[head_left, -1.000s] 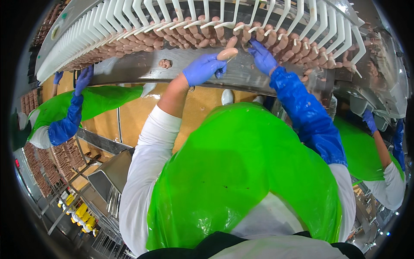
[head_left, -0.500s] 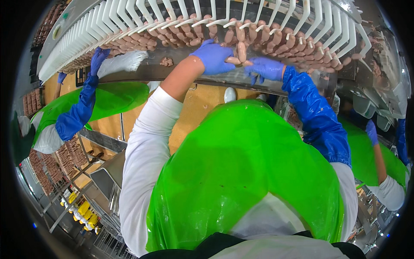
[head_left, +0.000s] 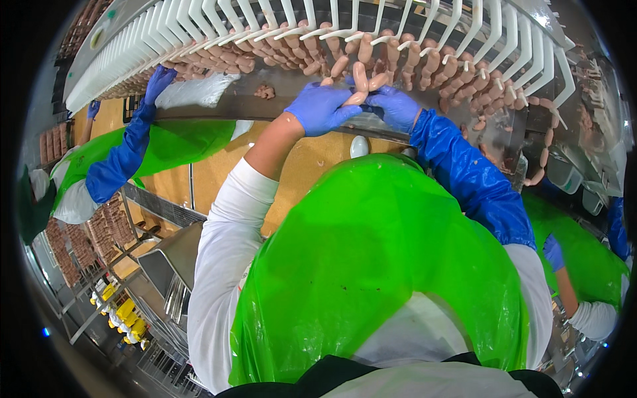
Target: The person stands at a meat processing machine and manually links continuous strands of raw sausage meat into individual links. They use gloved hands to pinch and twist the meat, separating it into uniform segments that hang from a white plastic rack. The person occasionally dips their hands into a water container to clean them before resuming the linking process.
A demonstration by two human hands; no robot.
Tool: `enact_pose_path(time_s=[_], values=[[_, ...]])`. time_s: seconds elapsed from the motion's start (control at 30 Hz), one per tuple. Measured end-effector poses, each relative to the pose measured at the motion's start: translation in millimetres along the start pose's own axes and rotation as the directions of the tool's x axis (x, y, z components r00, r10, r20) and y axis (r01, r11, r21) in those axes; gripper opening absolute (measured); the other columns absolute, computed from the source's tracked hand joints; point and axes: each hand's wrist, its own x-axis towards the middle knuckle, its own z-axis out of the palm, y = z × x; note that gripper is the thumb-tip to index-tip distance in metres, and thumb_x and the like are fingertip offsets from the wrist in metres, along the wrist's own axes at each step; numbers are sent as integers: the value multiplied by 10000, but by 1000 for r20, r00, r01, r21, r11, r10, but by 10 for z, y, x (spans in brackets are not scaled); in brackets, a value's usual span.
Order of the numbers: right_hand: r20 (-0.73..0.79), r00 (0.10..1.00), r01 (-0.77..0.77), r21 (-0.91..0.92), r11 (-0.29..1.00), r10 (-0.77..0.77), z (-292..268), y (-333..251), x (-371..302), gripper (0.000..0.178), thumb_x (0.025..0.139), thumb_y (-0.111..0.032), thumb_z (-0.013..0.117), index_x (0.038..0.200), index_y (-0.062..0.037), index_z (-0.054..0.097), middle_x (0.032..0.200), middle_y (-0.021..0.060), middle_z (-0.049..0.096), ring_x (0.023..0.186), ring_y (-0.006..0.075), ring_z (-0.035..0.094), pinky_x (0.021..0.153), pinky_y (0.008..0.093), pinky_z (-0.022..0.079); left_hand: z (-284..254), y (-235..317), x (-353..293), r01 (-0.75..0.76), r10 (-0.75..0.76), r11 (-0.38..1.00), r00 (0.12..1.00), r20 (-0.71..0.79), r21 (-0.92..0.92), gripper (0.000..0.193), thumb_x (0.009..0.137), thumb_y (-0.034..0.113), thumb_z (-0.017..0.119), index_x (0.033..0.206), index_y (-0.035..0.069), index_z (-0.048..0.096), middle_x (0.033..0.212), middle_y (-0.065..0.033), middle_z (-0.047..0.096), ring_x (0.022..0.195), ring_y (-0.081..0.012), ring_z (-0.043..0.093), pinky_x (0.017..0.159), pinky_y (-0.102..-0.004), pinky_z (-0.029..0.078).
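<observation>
Linked pale sausages (head_left: pixel 360 77) hang from a row of white hooks (head_left: pixel 393 38) in front of me. My left hand (head_left: pixel 322 108), in a blue-violet glove, is closed round a sausage link whose end shows beside the fingertips. Close to its right, my gloved right hand (head_left: pixel 394 109) pinches the same string, with one link sticking out above its fingers. Between the two hands a link stands upright and another points down to the left. The undersides of both hands' grips are hidden.
A metal trough (head_left: pixel 245 109) runs beneath the hooks, holding a small heap of meat scraps (head_left: pixel 265 91) and clear plastic (head_left: pixel 192 91). At the left a co-worker's gloved hand (head_left: pixel 159 83) touches hanging sausages. Another co-worker's hand (head_left: pixel 553 252) is at the right. A sausage string (head_left: pixel 547 149) dangles there.
Both hands have come closer together and slightly lower, the right moving left. The links between them have shifted. A sausage string now dangles at the far right, and the right co-worker's hand has lowered.
</observation>
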Motion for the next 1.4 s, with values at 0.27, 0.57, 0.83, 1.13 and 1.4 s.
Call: enact_pose_path(time_s=[0.27,0.57,0.83,1.13,1.4], values=[[11,1000,16,227,974,-19,-378,57,-190,478,1050,-337,408,1431,-50,442,1417,68,496,1281,194,496,1070,340,389,476,-321,-13,-249,276,961,826,-492,120,375,885,307,603,1190,89,602,1226,-162,609,1171,-374,547,1028,-496,404],[-448,892,-144,-151,978,62,-1514,470,-1597,473,996,-296,542,1426,-113,469,1424,28,490,1209,178,524,1005,346,413,1288,-3976,-878,733,-735,677,679,-2,-70,694,900,620,432,1357,113,555,1488,-170,428,1349,-324,448,1091,-426,380],[-712,-47,0,-702,713,-701,-2758,85,-2837,587,783,-201,804,1251,27,533,1182,108,575,1084,187,539,950,337,437,1576,-913,773,178,-162,983,959,-233,51,501,840,388,646,1207,48,620,1190,-237,631,1109,-382,606,966,-460,469],[-713,666,106,-200,974,-219,-2831,501,-2621,238,961,-231,593,989,-1,645,843,44,642,779,121,600,735,275,478,858,450,854,98,-95,988,995,32,-124,409,910,315,607,1224,53,615,1219,-193,627,1141,-342,590,973,-426,462],[-541,711,236,-419,876,-450,-2392,-713,-3873,216,991,-206,543,1001,-4,620,747,-8,538,679,73,490,636,240,432,104,2271,1450,-415,406,856,909,-96,-308,326,926,239,612,1194,54,641,1189,-140,651,1088,-317,622,914,-396,492]])
